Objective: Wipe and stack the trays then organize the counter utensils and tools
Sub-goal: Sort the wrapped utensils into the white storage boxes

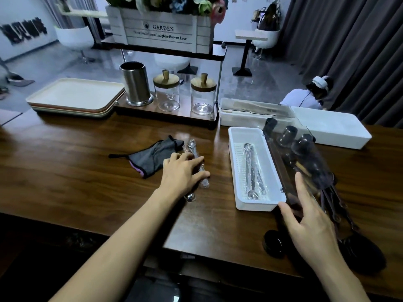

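trays (74, 94) stacked far L | cloth (148, 158) ctr | spoons (192, 146) R of cloth | bin (238, 175) further R

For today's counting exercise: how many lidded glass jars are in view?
2. One glass jar stands beside the steel canister on the wooden rack; the other jar right of it.
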A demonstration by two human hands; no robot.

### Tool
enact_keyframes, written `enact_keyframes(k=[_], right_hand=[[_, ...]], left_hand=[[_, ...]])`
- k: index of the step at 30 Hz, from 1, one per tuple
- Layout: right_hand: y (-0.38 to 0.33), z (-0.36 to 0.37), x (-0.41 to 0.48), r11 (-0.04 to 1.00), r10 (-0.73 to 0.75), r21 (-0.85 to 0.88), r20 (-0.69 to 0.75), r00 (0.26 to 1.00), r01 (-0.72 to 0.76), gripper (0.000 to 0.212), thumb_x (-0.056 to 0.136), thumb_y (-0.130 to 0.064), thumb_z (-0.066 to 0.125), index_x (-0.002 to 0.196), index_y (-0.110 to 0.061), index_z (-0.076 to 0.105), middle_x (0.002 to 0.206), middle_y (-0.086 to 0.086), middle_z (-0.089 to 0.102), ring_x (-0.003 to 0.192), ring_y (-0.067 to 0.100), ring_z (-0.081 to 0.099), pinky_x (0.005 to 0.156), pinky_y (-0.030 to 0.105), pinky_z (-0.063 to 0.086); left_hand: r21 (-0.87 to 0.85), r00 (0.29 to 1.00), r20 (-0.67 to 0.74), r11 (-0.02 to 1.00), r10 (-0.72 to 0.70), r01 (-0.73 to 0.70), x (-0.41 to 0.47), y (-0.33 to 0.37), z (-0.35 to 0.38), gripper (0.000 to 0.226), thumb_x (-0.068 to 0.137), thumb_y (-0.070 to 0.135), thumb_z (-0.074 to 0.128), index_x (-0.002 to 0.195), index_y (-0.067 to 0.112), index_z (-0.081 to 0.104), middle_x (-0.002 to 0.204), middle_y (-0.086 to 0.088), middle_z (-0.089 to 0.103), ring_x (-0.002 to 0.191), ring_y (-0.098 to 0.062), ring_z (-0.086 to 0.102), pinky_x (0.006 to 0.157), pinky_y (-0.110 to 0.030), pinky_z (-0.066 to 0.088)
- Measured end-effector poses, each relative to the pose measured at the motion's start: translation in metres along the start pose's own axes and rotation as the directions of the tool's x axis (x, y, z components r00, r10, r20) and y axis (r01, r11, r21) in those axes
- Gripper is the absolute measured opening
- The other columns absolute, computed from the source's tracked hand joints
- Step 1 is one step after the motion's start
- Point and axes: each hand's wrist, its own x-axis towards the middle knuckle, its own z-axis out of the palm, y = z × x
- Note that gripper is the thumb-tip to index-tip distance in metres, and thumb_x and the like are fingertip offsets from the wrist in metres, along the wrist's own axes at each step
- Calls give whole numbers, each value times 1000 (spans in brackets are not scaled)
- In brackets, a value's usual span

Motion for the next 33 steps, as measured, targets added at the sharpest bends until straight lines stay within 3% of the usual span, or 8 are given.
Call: enact_keyframes(k=[4, 11, 20, 23, 25, 27, 31, 33], right_hand=[[0, 1, -1, 1000, -6, 6, 6, 1000, 6, 79, 98, -33, 59, 158, -42, 9, 160, -7, 34, 126, 18, 53, 90, 28, 35], [-2, 1, -3, 999, -4, 52, 3, 1000, 4, 78, 98, -34, 58, 158, -42, 10, 162, -13, 28, 111, -4, 39, 95, 19, 32], [2, 1, -3, 999, -15, 34, -1, 1000, 15, 78, 98, -36, 58, 159, -42, 9, 162, -13, 28, 115, 2, 50, 94, 21, 35], [1, 1, -3, 1000, -17, 26, -4, 1000, 17, 77, 98, -35, 58, 158, -42, 10, 162, -13, 26, 124, 9, 52, 94, 21, 35], [1, 1, -3, 999, -20, 30, -3, 1000, 20, 77, 98, -35, 58, 158, -42, 11, 162, -13, 26, 123, 7, 51, 95, 22, 36], [1, 1, -3, 999, -23, 35, -5, 1000, 23, 77, 98, -35, 59, 158, -42, 11, 162, -13, 27, 116, 1, 46, 95, 21, 35], [0, 1, -6, 999, -30, 41, -2, 1000, 30, 76, 99, -35, 58, 159, -41, 12, 161, -17, 25, 112, -6, 37, 95, 16, 31], [0, 1, -6, 999, -34, 37, -2, 999, 34, 76, 99, -35, 58, 159, -41, 12, 161, -16, 25, 114, -4, 40, 95, 18, 32]], left_hand=[[20, 995, 100, 1000, -3, 1, 9, 9, -5, 58, 94, 68, 49, 147, 46, 48, 159, 4, 40, 138, -32, 34, 103, -46, 30], [-50, 998, 49, 997, -49, 51, 23, 11, -12, 46, 89, 37, 57, 135, 37, 64, 131, -5, 59, 114, -34, 47, 93, -42, 40], [-434, 986, -73, 895, -151, 105, 17, 1, -13, 45, 93, 12, 55, 136, 22, 66, 133, 1, 64, 120, -23, 59, 94, -34, 47], [-572, 975, -40, 805, -220, 159, 18, -3, -13, 44, 95, 9, 52, 132, 26, 69, 122, 0, 73, 86, -9, 68, 73, -26, 53], [-684, 966, 27, 700, -257, 205, 18, -3, -14, 44, 95, 4, 51, 128, 24, 71, 107, -2, 77, 56, 1, 59, 54, -15, 43], [-812, 956, 94, 534, -279, 236, 17, -1, -19, 41, 96, -2, 53, 127, 18, 71, 110, -3, 75, 75, -1, 67, 63, -13, 46], [-921, 888, 390, -91, -243, 379, 17, 9, -31, 41, 98, -8, 49, 129, 13, 66, 102, -8, 69, 68, -9, 58, 55, -15, 46], [-861, 851, 485, -282, -201, 424, 16, 11, -36, 40, 101, -4, 45, 128, 18, 65, 93, -5, 63, 68, -8, 56, 54, -13, 48]])
